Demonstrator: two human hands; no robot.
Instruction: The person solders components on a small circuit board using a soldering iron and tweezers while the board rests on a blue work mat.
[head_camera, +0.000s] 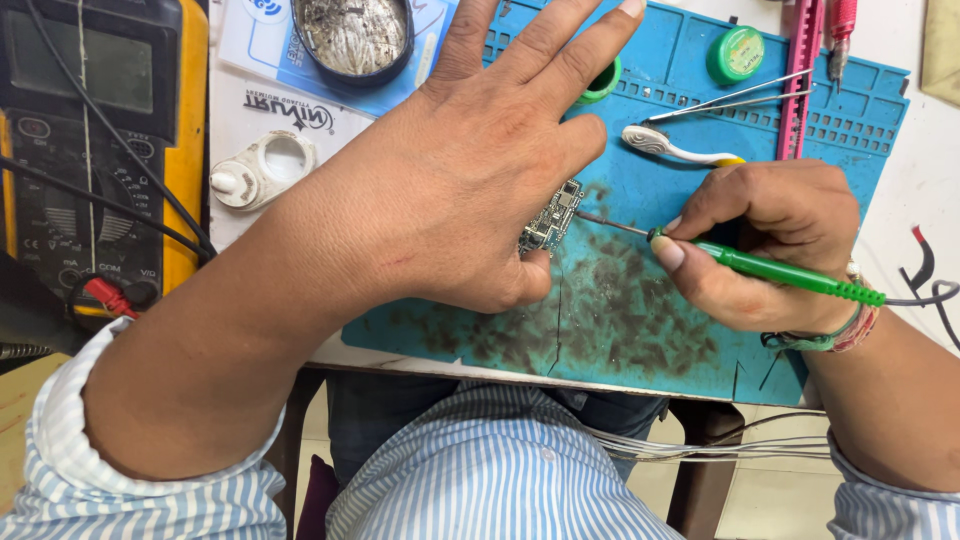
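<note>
A small circuit board (553, 216) lies on a blue work mat (690, 330) stained dark in the middle. My left hand (455, 165) rests flat over the mat with fingers spread, its thumb pressing the board's near edge. My right hand (765, 245) grips a green-handled soldering iron (775, 270) like a pen. Its metal tip (600, 221) touches the right side of the board. A cable leaves the iron's rear toward the right.
A yellow-and-black multimeter (100, 140) with probe leads stands at the left. A round tin (352, 35), a white plastic part (262, 168), tweezers (730, 98), a white brush (675, 148), a green lid (737, 52) and pink tools (805, 70) lie along the back.
</note>
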